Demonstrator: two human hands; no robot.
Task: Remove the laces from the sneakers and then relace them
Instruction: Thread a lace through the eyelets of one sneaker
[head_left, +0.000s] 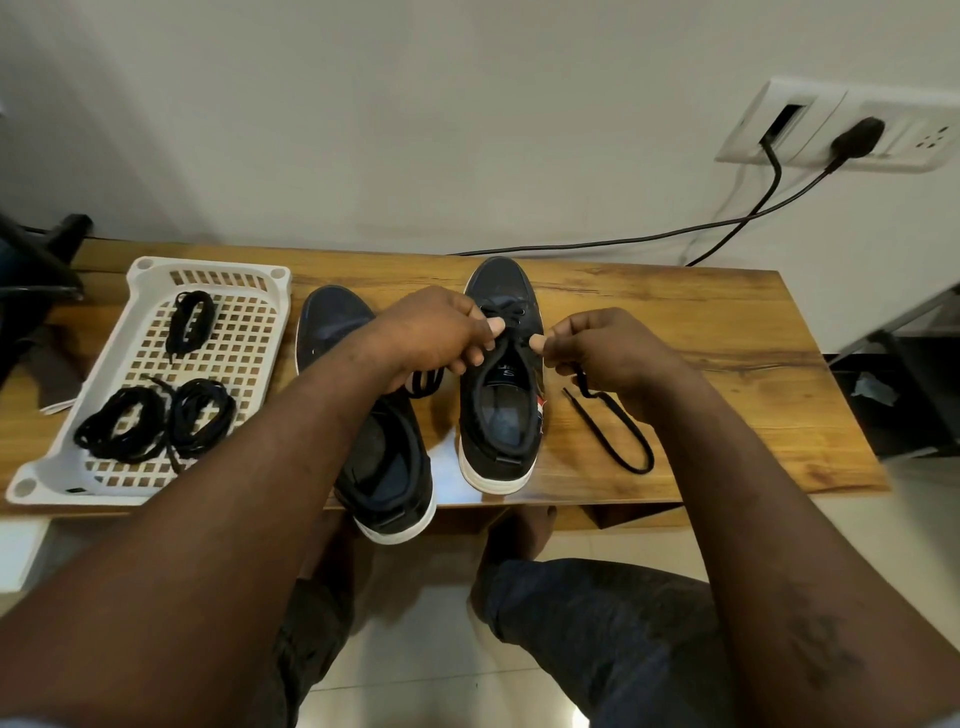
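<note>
Lace (592, 422): black cord, likely limp and light, threaded in the sneaker (496, 415) farther from the basket (208, 266). Your left hand (431, 338) and right hand (608, 353) each pinch a strand. Grip near the stiffer tip.

Soft, even indoor light from above; only a faint, blurry shadow under my right hand (613, 348) on the surface (727, 322); pale glare on its near edge and the floor (415, 649) tiles; the wide lens bows the edges; my forearms (234, 519) look soft.
</note>
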